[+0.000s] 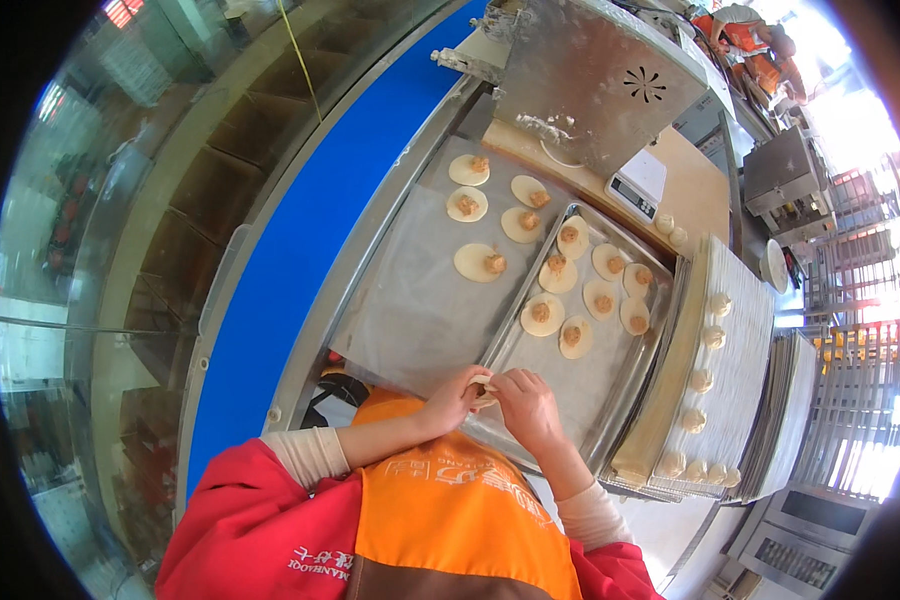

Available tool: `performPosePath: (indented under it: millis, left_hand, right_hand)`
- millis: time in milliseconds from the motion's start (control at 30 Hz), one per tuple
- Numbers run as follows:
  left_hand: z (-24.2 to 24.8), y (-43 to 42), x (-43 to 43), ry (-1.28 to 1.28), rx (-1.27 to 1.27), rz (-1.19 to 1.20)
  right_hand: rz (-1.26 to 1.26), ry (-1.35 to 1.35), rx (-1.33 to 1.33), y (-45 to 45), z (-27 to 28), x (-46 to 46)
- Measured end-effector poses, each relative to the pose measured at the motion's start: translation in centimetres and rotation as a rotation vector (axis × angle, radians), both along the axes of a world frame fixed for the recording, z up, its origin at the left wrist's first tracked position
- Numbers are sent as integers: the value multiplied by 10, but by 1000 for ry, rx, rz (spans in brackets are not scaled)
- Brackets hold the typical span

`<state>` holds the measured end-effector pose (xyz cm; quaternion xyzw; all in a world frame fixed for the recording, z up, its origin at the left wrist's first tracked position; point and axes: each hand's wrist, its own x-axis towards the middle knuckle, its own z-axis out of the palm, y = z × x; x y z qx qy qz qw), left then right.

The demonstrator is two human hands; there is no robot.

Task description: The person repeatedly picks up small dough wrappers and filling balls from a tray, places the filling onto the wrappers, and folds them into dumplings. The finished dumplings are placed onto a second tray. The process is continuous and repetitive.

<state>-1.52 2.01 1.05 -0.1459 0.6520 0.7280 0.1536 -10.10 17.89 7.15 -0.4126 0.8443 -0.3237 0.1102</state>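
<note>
Between my two hands is a dough wrapper (484, 402) with filling inside, held close to my apron above the tray's near edge. My left hand (454, 401) cups it from one side. The fingers of my right hand (523, 405) pinch its upper edge. Ahead, a metal tray (592, 416) lined with paper carries several flat dough rounds (572, 337), each with a lump of brownish filling. To its left, more topped dough rounds (480, 262) lie on a sheet of parchment paper (412, 300).
Steamer racks (727, 352) at the right hold several pleated buns (694, 421). A digital scale (636, 184) and a floury metal machine (585, 82) stand at the back. Along the left runs a blue ledge (300, 277) beside glass. Two people (750, 45) work far off at upper right.
</note>
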Motion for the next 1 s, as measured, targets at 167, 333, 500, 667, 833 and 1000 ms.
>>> performPosePath:
  millis: [167,333,500,667,833,1000]
  left_hand:
    - [-4,-3,-2,340,-311,-50]
    - [23,-4,-6,-252,722,271]
    - [3,2,-3,-185,373,170]
    - [3,2,-6,15,251,187]
    - [-17,0,-8,281,-16,133]
    - [7,-13,0,43,267,15]
  right_hand:
    - [-125,-146,-44,-10,14,7]
    - [-235,-175,-149,-1,-16,7]
    - [-143,-114,-120,-12,6,5]
    - [-1,103,-61,-9,8,-9]
    - [-106,-88,-76,-6,11,3]
    - [22,51,-161,-1,5,-1]
